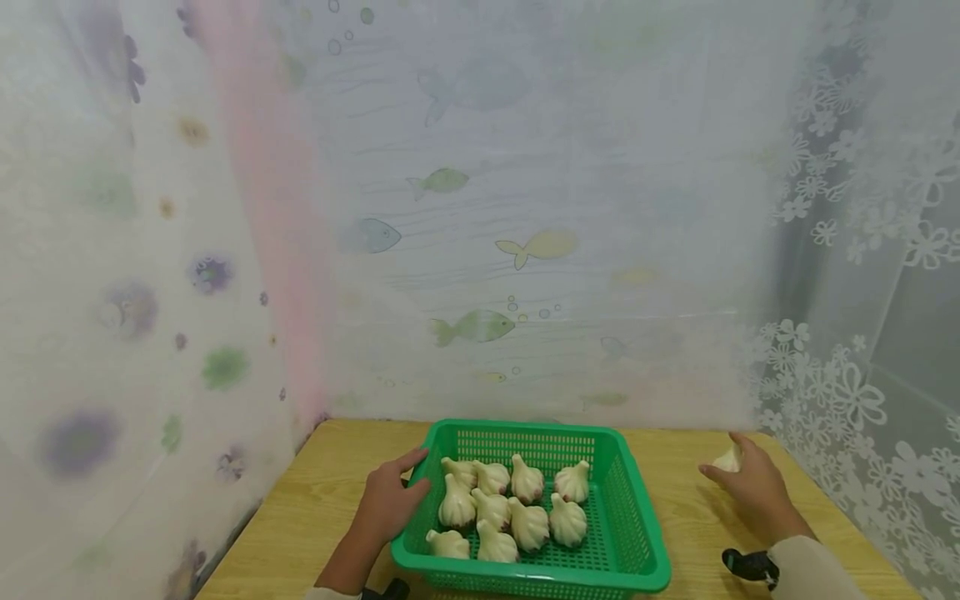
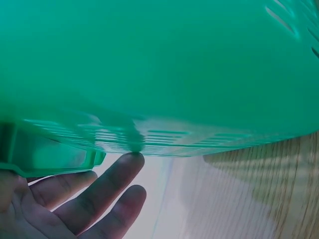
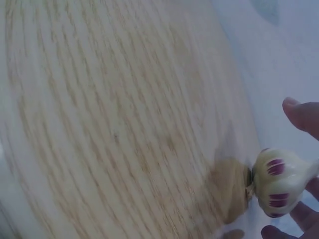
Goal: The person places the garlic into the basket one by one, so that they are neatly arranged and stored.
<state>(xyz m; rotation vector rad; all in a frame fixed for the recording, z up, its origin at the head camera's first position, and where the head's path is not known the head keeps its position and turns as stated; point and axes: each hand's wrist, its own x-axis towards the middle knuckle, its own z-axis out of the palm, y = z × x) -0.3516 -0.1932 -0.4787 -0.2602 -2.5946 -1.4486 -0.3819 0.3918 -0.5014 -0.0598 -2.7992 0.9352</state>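
Observation:
A green plastic basket (image 1: 528, 577) stands on the table with several garlic bulbs (image 1: 528, 525) inside. My left hand (image 1: 390, 500) holds its left rim, thumb over the edge; in the left wrist view, fingers (image 2: 107, 191) lie along the outer wall. Far to the right, my right hand (image 1: 753, 483) is around a single garlic bulb (image 1: 729, 459). In the right wrist view this bulb (image 3: 280, 184) has purple marks and its base is at the table surface. The thumb (image 3: 304, 117) is spread apart from it, with other fingers on the far side, partly out of frame.
The wooden table (image 1: 675, 467) extends on both sides of the basket. A patterned plastic sheet (image 1: 600, 358) hangs behind it, with others at left and right. Dark straps (image 1: 750, 567) are at the wrists.

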